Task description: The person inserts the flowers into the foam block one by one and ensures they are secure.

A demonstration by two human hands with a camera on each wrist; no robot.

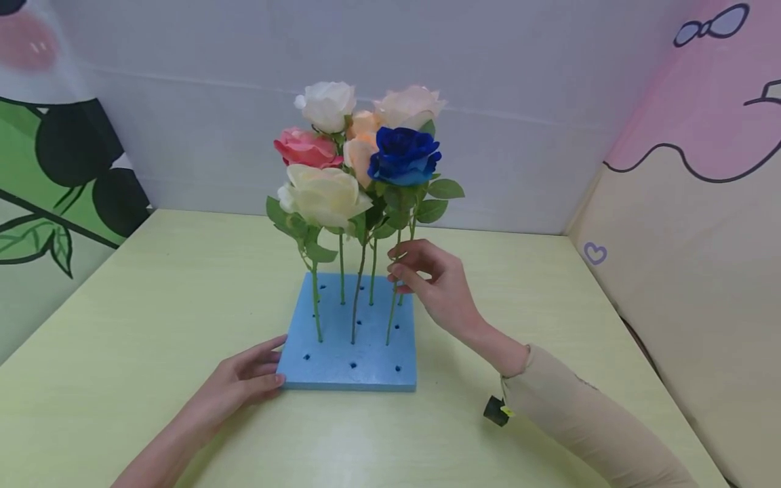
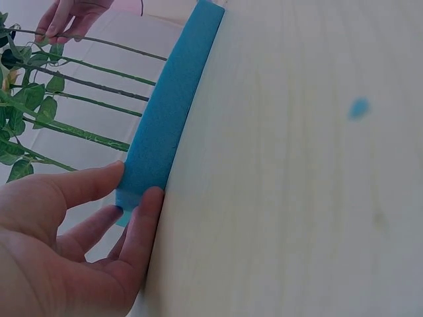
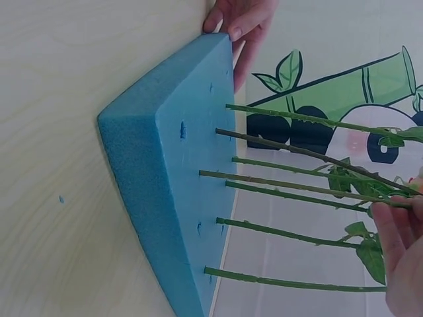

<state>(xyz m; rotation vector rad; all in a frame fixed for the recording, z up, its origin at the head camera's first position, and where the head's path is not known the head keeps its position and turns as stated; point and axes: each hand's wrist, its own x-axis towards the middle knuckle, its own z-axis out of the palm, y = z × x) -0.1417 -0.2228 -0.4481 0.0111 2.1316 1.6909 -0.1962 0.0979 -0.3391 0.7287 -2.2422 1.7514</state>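
Observation:
A light-blue foam block [image 1: 378, 369] lies on the table with several artificial roses standing in its holes. My left hand [image 1: 247, 379] holds the block's near left corner, thumb and fingers against its sides, as the left wrist view also shows. My right hand [image 1: 442, 285] pinches the upper stem of the blue rose [image 1: 405, 156] between thumb and fingers. That stem's lower end [image 1: 388, 332] meets the block at a hole on the right. Left of it stand a cream rose [image 1: 323, 196] and a pink rose [image 1: 308, 147]. Behind are a white rose [image 1: 327, 106], peach blooms [image 1: 360, 152] and a pale pink rose [image 1: 410, 105].
Bare holes [image 1: 352, 365] run along the block's front row. A small blue crumb [image 2: 359, 107] lies on the table. A black device [image 1: 497, 411] hangs at the right sleeve [image 1: 567, 400]. A pale wall [image 1: 213, 149] rises behind the table, with painted panels at both sides.

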